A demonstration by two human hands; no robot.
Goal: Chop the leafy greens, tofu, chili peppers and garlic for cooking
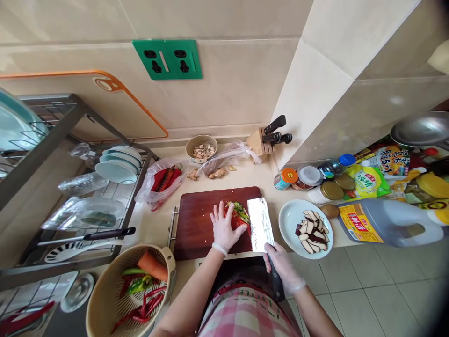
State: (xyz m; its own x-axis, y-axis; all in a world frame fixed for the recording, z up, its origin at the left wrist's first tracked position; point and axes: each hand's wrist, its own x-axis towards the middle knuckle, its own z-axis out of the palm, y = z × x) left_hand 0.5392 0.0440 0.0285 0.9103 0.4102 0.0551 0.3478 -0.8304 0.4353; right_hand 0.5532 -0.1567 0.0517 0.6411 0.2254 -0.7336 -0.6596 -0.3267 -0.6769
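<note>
My right hand [283, 267], in a clear plastic glove, is closed round the black handle of a cleaver [260, 224]. The broad blade lies at the right edge of a dark red-brown cutting board [196, 229], with small bits stuck to it. My left hand [226, 229], gloved too, has its fingers spread on the board. Beside and partly under it lies a small heap of cut red and green peppers [240, 213]; the palm and thumb hide part of the heap.
A white plate [287, 220] of sliced mushrooms stands right of the board, near bottles and jars. At lower left is a basket [94, 299] with peppers and a carrot. Behind are a pepper bag [145, 189], ginger [217, 173], a garlic basket [191, 146] and a knife block [257, 140].
</note>
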